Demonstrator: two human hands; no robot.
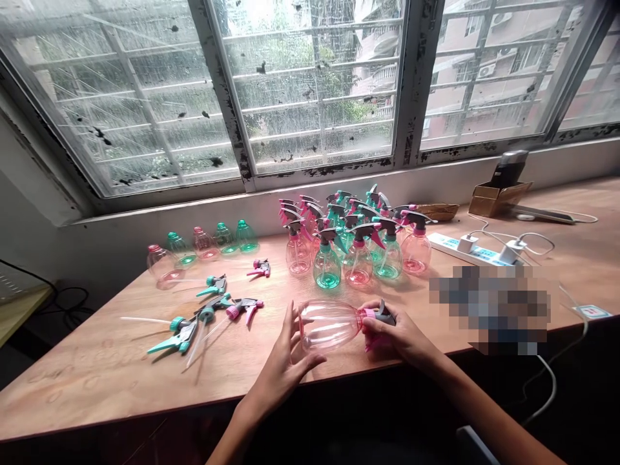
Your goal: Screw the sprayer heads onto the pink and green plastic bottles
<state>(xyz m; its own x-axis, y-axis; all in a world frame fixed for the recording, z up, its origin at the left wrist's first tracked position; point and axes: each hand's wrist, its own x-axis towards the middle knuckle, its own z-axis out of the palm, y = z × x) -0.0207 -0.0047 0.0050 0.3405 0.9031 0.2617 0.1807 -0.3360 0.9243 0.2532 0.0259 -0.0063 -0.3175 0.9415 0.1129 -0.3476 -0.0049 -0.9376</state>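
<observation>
A clear pink spray bottle (332, 325) lies sideways between my hands, just above the front edge of the table. My left hand (293, 358) cups its base, thumb below and fingers behind. At the neck, the fingers of my right hand (394, 329) are wrapped round the pink and grey spray head (375, 315). Whether its thread is fully seated I cannot tell. Left of my hands lie loose spray heads with white tubes: a green one (178, 332), a pink one (242, 309) and several others.
Several bottles with spray heads, including a green one (328, 265), stand grouped behind my hands. Open bottles, one of them pink (162, 265), line the back left. A white power strip (472, 248), cables and a cardboard box (496, 199) are on the right. Windows rise behind the wooden table (97, 361).
</observation>
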